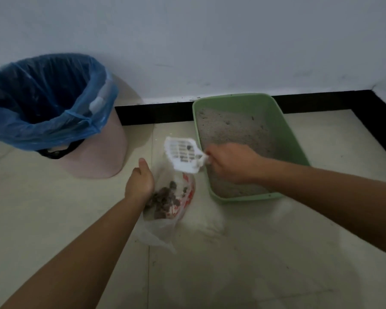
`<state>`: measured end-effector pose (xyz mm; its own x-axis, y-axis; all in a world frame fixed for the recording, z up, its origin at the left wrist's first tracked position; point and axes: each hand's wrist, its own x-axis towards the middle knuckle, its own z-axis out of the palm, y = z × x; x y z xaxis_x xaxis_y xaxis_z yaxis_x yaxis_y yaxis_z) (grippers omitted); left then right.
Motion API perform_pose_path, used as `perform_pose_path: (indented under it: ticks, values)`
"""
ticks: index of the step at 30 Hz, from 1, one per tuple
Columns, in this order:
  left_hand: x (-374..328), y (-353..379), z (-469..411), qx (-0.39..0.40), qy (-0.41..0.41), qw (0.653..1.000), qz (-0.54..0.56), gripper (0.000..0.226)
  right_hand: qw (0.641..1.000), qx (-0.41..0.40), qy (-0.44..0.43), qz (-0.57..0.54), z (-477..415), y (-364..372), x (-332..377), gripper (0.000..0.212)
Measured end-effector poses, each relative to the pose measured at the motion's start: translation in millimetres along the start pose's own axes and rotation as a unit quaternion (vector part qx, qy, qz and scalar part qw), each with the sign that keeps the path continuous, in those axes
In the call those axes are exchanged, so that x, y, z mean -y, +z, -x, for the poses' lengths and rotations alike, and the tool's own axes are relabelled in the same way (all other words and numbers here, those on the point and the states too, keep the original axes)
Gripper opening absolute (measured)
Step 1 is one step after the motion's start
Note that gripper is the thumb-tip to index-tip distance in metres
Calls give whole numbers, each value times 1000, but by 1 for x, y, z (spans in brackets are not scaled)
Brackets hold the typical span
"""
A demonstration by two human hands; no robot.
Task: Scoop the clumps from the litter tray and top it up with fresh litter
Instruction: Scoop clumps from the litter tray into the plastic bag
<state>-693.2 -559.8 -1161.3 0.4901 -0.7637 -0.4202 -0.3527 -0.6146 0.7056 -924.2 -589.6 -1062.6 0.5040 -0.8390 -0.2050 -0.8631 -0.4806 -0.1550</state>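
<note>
A green litter tray (298,139) with grey litter (232,130) sits on the floor against the wall. My right hand (230,162) is over the tray's left side, gripping the handle of a white slotted scoop (184,155). A few dark clumps lie in the scoop, which is held above a clear plastic bag (165,221) with red print. The bag lies on the floor left of the tray and holds several dark clumps (164,200). My left hand (140,181) grips the bag's left edge, thumb up.
A pink bin (103,157) lined with a blue bag (42,121) stands at the left by the wall. A black skirting strip (156,112) runs along the wall and turns down the right side. The floor is pale tile.
</note>
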Motion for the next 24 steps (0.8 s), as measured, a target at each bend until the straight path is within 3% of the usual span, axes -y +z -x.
perform_pose_path:
  ticks: [2,4,8,11,15,24]
  values:
    - [-9,15,8,-63,83,989,-106,73,998,-13,66,-1,6,-16,-26,19]
    - [-19,34,17,-81,164,976,-118,68,989,-19,141,26,11,-28,-55,23]
    - [-45,88,37,16,164,986,-39,66,961,-29,238,136,28,-33,-108,30]
    - [-59,125,51,68,155,985,-34,69,950,-9,250,188,43,-38,-137,48]
    - [-59,140,61,20,164,986,-8,59,948,16,253,192,50,-37,-151,61]
    - [-58,147,64,-56,123,989,68,48,965,-4,215,149,35,-10,-154,63]
